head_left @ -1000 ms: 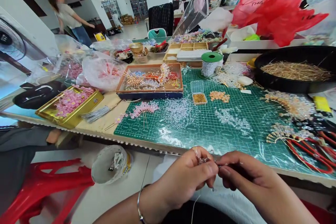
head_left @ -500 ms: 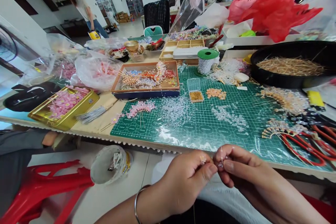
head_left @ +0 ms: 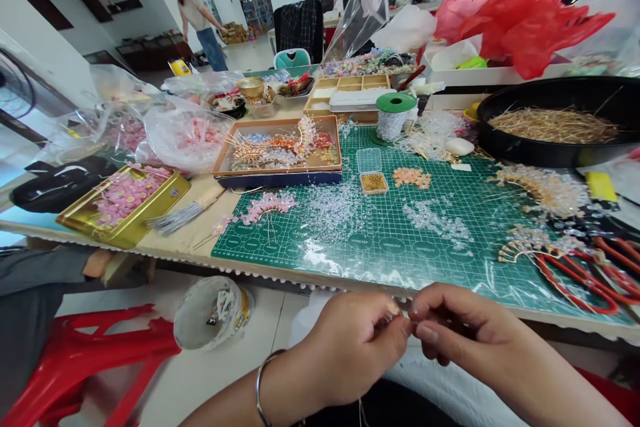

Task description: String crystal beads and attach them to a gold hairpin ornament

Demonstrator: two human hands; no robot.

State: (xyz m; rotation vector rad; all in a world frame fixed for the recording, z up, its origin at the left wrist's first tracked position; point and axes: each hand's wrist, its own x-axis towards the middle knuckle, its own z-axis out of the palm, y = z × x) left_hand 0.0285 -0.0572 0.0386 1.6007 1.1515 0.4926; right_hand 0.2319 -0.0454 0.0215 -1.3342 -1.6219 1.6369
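- A thin beaded wire (head_left: 395,312) is running side to side between the fingertips, mostly hidden.
- The left hand (head_left: 350,350) is pinching its near end tightly.
- The right hand (head_left: 465,328) is pinching just beside, fingers narrow.
- A green cutting mat (head_left: 380,247) is lying just beyond.

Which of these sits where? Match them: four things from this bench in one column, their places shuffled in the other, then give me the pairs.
Things:
1. gold tin of pink flowers
2. black round pan of thin golden stems
3. clear box of gold beads
4. white plastic tub

Places:
A. on the floor, below the bench
B. on the green cutting mat
C. on the table top, left of the mat
D. at the right side of the table top

Pairs: 1-C, 2-D, 3-B, 4-A
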